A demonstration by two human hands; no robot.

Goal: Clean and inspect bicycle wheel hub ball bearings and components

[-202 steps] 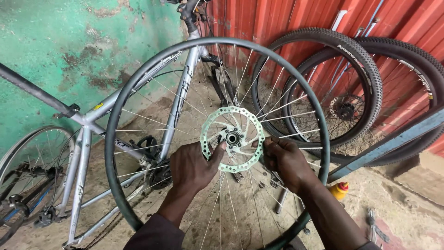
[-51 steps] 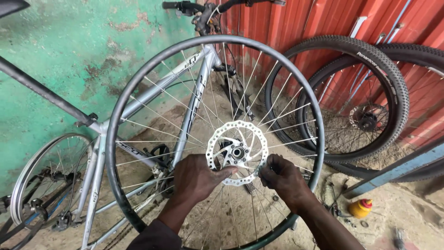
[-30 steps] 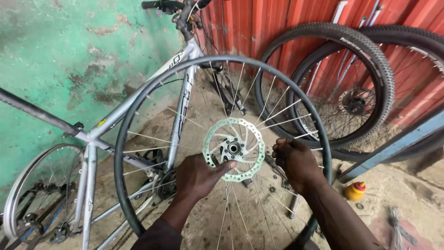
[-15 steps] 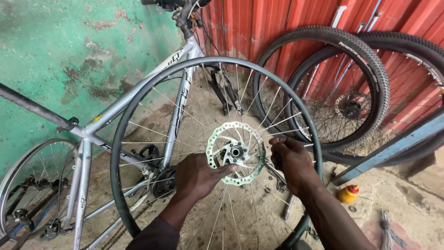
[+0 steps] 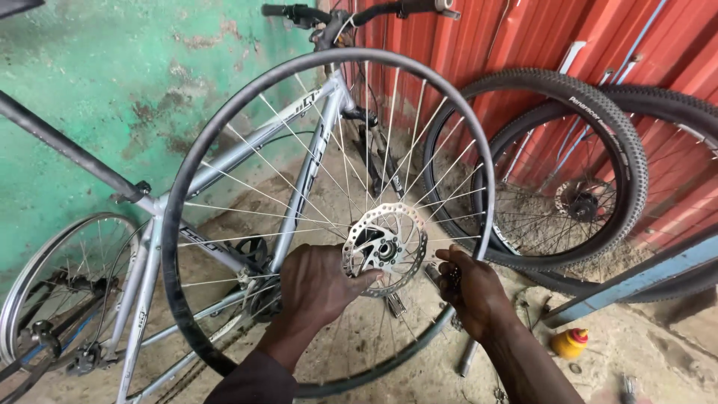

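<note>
Outdoors against a weathered green plaster wall (image 5: 90, 97) and a red corrugated metal wall (image 5: 516, 45), on sandy, gritty ground (image 5: 673, 352).

Bare spoked bicycle wheel with a dark grey rim and no tyre (image 5: 224, 135) held upright in the middle of the view, its lower edge near the ground. Silver perforated brake disc (image 5: 385, 249) fixed at the hub, facing the camera.

Left hand (image 5: 318, 288) closed around the hub area just left of the disc, thumb touching the disc's lower edge; grip clamped on the wheel. Right hand (image 5: 475, 292) just right of the disc, fingers curled together around a small dark object (image 5: 452, 275) too small to identify; grip closed on it, knuckles close to the spokes.

Behind the wheel, a silver-framed bicycle (image 5: 299, 150) leaning against the green wall, black handlebars (image 5: 314, 13) at the top, rear wheel (image 5: 60, 292) at lower left.

Right of that, two wheels with black knobbly tyres (image 5: 613, 135) propped against the red wall, one overlapping the other. Blue metal bar (image 5: 643, 280) slanting across the lower right. Small yellow bottle with a red cap (image 5: 570, 343) lying on the ground near the bar, well apart from the right hand.
</note>
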